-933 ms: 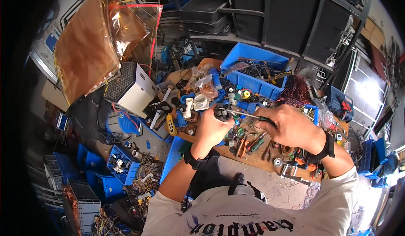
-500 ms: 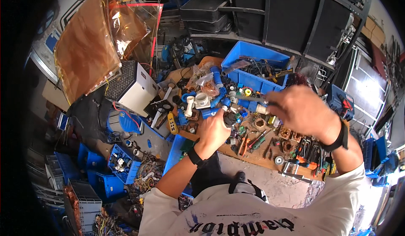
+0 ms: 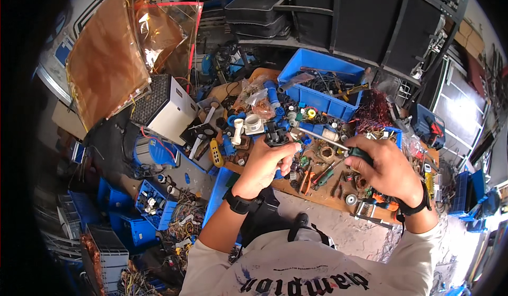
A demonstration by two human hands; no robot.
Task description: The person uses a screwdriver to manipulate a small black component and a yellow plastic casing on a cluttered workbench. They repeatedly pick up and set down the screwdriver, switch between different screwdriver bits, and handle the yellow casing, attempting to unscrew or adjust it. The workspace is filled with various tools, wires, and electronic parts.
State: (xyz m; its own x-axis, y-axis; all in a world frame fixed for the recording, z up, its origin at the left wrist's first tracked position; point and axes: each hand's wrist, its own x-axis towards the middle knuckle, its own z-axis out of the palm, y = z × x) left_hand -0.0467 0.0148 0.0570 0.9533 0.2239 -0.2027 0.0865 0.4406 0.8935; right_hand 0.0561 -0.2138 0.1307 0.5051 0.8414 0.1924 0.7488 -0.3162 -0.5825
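While the left hand [image 3: 263, 165] holds a black part [image 3: 276, 135] up over the tabletop [image 3: 330, 201], the right hand [image 3: 389, 166] keeps a screwdriver [image 3: 328, 140] pointed toward it. The left grip is clasped on the part, which sits at the thumb and fingers; its finer shape is too small to make out. The right grip is clenched around the dark handle, and the bare shaft slants up and leftward. Its tip is near the black part, with a small gap between them. Each wrist wears a black band [image 3: 239, 203].

Below the hands, orange pliers [image 3: 305, 182] lie next to a green-handled tool [image 3: 324, 177], and a pale ring [image 3: 351, 199] lies near the tabletop's front edge. Beyond the left hand are a white tube [image 3: 238, 131], a white fitting [image 3: 253, 124] and, farther left, a yellow block [image 3: 216, 153]. A blue bin [image 3: 325, 104] stands at the far side, filled with dark odds and ends, and a reddish tangle [image 3: 371, 112] lies to its right. Left of the tabletop is a white box [image 3: 174, 113] with amber sheets [image 3: 108, 58] behind it. Lower left, loose wires [image 3: 185, 224] lie beside small blue crates [image 3: 138, 232].
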